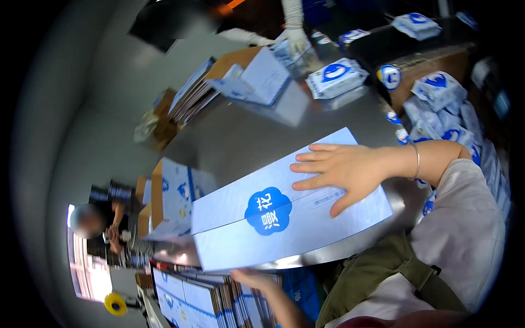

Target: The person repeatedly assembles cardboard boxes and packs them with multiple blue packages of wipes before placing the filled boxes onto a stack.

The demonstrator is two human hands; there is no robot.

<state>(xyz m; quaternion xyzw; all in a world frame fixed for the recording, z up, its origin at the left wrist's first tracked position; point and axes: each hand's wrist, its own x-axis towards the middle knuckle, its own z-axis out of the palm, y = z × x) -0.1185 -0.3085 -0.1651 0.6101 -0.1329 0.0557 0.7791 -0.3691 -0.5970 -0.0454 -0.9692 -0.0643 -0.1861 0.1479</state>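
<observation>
A long white carton (pixel 235 218) with a blue flower-shaped print lies closed on the metal table, its two top flaps meeting along a middle seam. My right hand (pixel 342 172) rests flat across its right part, fingers spread. At the carton's near left edge is my left hand (pixel 252 277), blurred by motion. Its fingers are partly hidden, so whether they grip the edge cannot be told. Just below that hand stands a stack of flattened cartons (pixel 188 298), white with blue prints.
An open carton (pixel 178 197) stands left on the metal table (pixel 240 142). Farther back, gloved hands of another person (pixel 297 39) work beside another open carton (pixel 260 76). A white-and-blue soft pack (pixel 336 78) lies nearby. Several more packs (pixel 443 115) are heaped right. Another person (pixel 117 224) is far left.
</observation>
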